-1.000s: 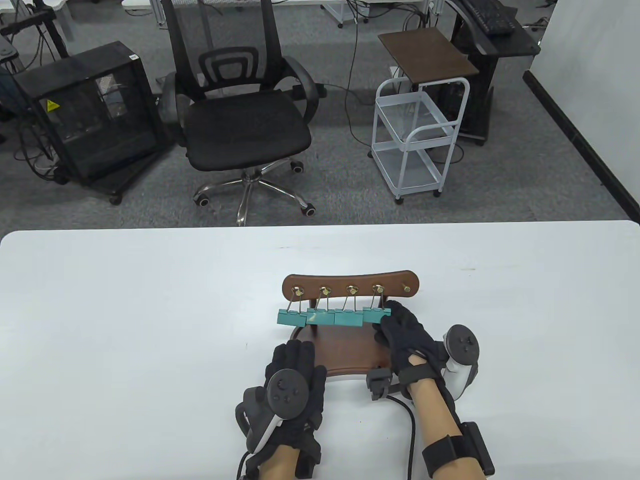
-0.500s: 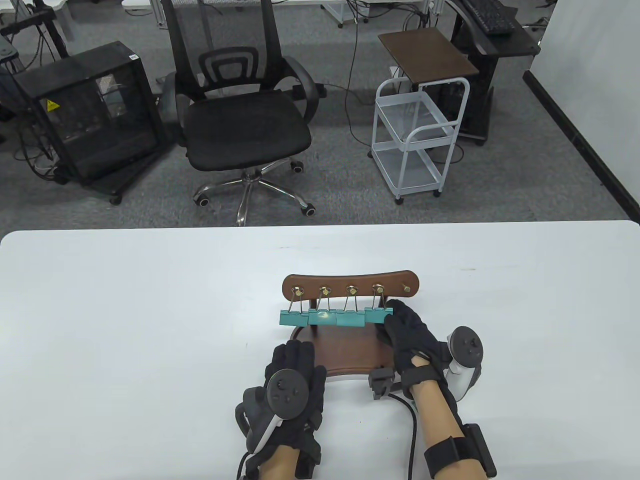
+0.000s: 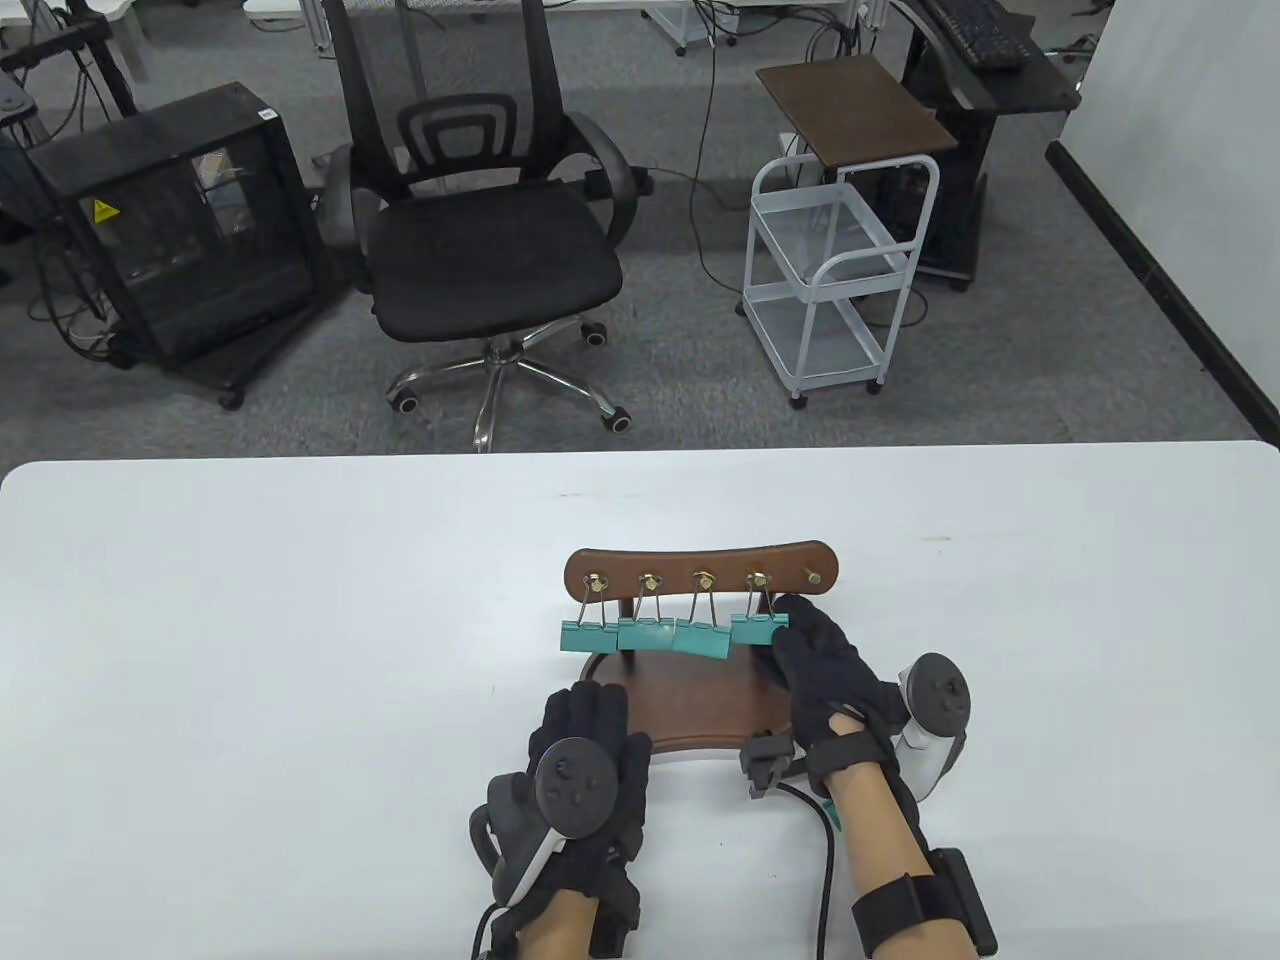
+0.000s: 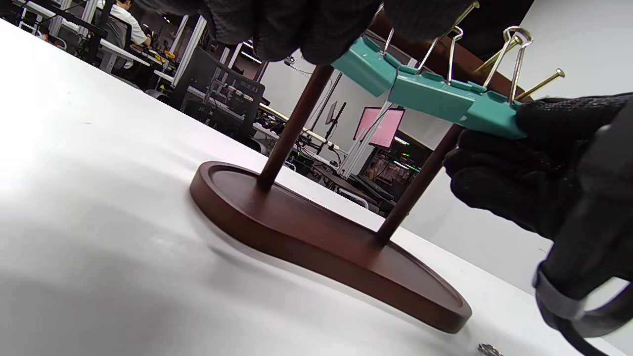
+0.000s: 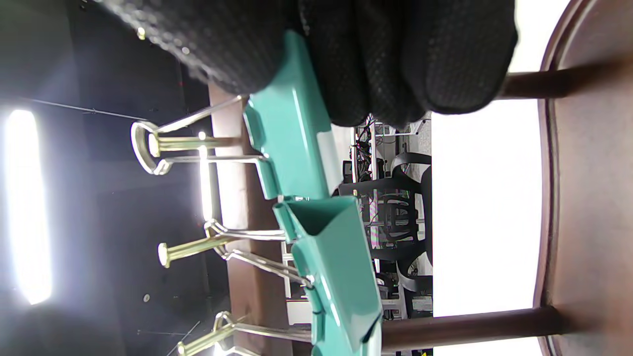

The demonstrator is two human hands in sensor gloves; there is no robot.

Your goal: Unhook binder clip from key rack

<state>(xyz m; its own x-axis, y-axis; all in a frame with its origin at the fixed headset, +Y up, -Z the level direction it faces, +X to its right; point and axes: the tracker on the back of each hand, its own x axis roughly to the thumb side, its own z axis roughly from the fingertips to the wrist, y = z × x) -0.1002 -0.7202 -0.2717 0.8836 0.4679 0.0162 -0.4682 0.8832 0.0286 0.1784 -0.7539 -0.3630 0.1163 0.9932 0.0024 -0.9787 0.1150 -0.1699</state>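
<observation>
While the left hand [image 3: 585, 760] lies flat, palm down, on the near edge of the key rack's base [image 3: 700, 705], the right hand [image 3: 825, 670] is up at the row of clips. Its grip is closed on the rightmost binder clip [image 3: 757, 628]: in the right wrist view the gloved fingers [image 5: 395, 59] pinch the teal body of that clip [image 5: 292, 128] from both sides. The clip's wire loops [image 5: 148, 148] are on their brass peg [image 5: 183, 143], so it is not unhooked yet.

Four teal clips hang in a line from the rack's crossbar [image 3: 700, 567], edge to edge, and the held one sits at the right end of that line. The fifth peg [image 3: 814, 576], furthest right on the bar, is bare. From the left wrist view you see the rack [image 4: 321, 237] from low down: oval brown base on the white counter [image 3: 250, 650], two slim posts rising to the bar, the clips [image 4: 430, 91] tilted toward the camera and the right hand [image 4: 534, 168] clamped on the end one.

The left hand's fingers [image 3: 590, 705] are spread and resting on the base, gripping nothing. Beyond the counter stand a black office chair [image 3: 480, 230], a white wire cart [image 3: 840, 270] and a black computer case [image 3: 180, 230].
</observation>
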